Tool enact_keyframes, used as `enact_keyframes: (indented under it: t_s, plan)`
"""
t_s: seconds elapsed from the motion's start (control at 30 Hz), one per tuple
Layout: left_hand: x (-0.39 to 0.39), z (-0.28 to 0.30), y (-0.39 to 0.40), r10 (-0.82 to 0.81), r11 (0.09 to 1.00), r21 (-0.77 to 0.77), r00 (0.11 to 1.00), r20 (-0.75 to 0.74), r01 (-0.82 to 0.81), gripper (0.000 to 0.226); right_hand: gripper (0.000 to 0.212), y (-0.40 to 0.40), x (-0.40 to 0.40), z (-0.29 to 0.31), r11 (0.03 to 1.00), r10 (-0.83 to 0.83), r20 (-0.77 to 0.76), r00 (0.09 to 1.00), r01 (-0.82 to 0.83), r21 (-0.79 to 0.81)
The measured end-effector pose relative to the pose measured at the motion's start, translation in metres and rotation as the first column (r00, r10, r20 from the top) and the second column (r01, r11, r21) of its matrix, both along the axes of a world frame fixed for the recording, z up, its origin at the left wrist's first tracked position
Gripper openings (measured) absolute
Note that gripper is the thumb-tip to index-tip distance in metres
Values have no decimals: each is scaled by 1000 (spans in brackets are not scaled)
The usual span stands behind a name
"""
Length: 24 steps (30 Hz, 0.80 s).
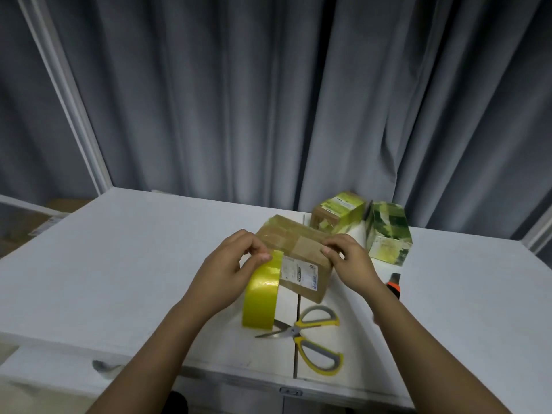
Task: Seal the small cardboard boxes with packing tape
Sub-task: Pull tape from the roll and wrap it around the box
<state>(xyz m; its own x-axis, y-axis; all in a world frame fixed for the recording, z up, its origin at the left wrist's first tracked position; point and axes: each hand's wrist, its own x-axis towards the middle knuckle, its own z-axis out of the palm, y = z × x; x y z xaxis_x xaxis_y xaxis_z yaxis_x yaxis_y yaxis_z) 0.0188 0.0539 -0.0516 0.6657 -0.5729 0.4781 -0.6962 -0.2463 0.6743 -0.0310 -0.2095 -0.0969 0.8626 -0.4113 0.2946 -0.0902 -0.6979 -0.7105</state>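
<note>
White table (119,264), near edge: yellow-and-grey scissors (310,339), blades parted, lying flat. Just behind them, a roll of yellowish packing tape (261,297) standing on edge against a brown cardboard box (301,264) bearing a white label. Left hand (230,270): fingers pinching the tape's free end at the box's left top edge. Right hand (349,264): fingers curled, gripping the box's right top edge. Right of that wrist, an orange-and-black tool (394,283), partly hidden. Farther back, two taped small boxes (340,213) (388,234). Behind, grey curtain (268,100).

Left hand (230,270), right hand (348,261) — both pinching
</note>
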Motion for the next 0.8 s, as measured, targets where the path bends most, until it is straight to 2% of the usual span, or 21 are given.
enact_keyframes:
  t_s: [0.17,0.3,0.37,0.43,0.5,0.57,0.63,0.7,0.8]
  plan:
    - [3,13,-9,10,1000,-11,1000,-16,-10,10,14,-9,20,9,984,173,-35,984,-172,37]
    - [3,18,-14,-23,999,22,999,-22,24,14,15,-9,32,12,977,213,-37,976,-212,23]
    - [1,18,-18,-48,998,43,999,-10,48,13,25,-7,30,12,982,171,-21,985,-172,-76]
    - [-2,18,-23,-60,997,53,998,-13,61,7,33,-2,19,14,993,47,122,991,-33,-115]
    - [-7,19,-30,-43,998,53,999,10,42,13,25,13,-3,16,999,-49,299,953,53,-4]
    - [-13,20,-38,-16,998,56,999,44,13,15,5,30,-27,14,980,-64,350,935,-6,197]
    - [-19,23,-48,14,999,38,997,74,-17,10,27,45,-52,11,901,37,265,964,-147,409]
    - [-25,27,-58,44,999,-13,994,98,-43,10,50,54,-75,7,822,197,157,968,-250,512]
    - [-30,36,-73,81,993,-87,993,87,-74,10,50,62,-94,10,792,238,152,959,-282,541]
